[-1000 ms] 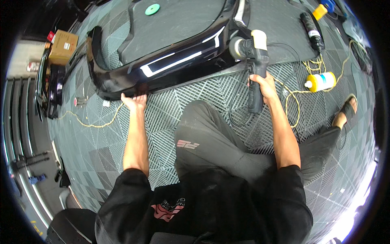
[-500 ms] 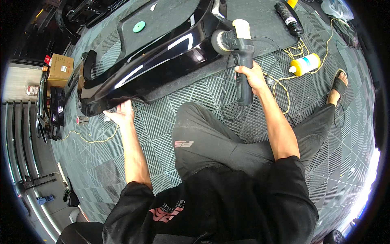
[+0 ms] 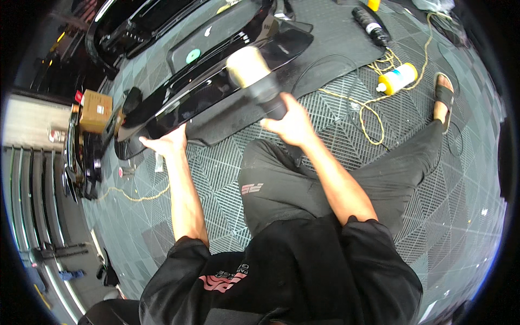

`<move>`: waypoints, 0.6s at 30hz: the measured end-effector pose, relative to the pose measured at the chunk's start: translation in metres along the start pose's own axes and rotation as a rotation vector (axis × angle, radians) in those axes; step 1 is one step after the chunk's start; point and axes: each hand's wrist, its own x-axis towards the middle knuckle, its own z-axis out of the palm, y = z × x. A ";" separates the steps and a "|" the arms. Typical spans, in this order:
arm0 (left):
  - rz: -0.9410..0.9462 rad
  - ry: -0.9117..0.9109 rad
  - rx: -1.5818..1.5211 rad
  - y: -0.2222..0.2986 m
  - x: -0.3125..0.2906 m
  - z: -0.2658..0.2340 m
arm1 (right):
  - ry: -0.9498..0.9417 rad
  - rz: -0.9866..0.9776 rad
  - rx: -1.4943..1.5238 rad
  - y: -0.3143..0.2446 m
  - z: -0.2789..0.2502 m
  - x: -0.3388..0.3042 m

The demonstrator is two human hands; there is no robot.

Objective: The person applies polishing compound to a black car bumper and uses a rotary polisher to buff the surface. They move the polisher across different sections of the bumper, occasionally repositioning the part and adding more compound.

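My right hand (image 3: 293, 122) is wrapped round the black handle of a polisher (image 3: 264, 90). The polisher is smeared by motion; its pale yellowish head stands over the right part of a glossy black car bumper panel (image 3: 201, 96). Whether its pad touches the panel, I cannot tell. At the panel's near left edge, my left hand (image 3: 169, 143) grips it, thumb pointing left and the other fingers partly hidden beneath. The long panel slants up to the right above a dark mat (image 3: 338, 51).
A green disc pad (image 3: 193, 56) lies beyond the panel. To the right are a yellow bottle (image 3: 398, 79), a black bottle (image 3: 370, 25) and a tan cord (image 3: 374, 125). A cardboard box (image 3: 96, 110) stands left. My sandalled foot (image 3: 444, 97) rests on the grid floor.
My right hand has swung the polisher left along the panel. The panel has tipped, showing a different face. My left hand keeps its hold, and the whole view has shifted slightly.
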 end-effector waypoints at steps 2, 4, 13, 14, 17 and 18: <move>-0.075 -0.019 -0.108 0.000 -0.003 0.005 | -0.087 -0.077 -0.051 -0.018 0.006 -0.010; -0.075 -0.024 -0.109 -0.003 -0.007 0.009 | -0.219 -0.065 -0.027 -0.033 0.011 -0.015; 0.019 0.152 0.098 -0.016 -0.046 0.028 | -0.265 -0.103 0.074 -0.021 -0.008 -0.036; 0.002 0.128 0.067 -0.020 -0.048 0.029 | -0.257 -0.069 0.111 -0.013 -0.015 -0.035; -0.013 0.131 0.079 -0.027 -0.055 0.024 | -0.134 -0.047 0.180 0.013 -0.037 -0.033; -0.047 0.118 0.046 -0.028 -0.057 0.022 | -0.145 -0.058 0.291 0.022 -0.045 -0.030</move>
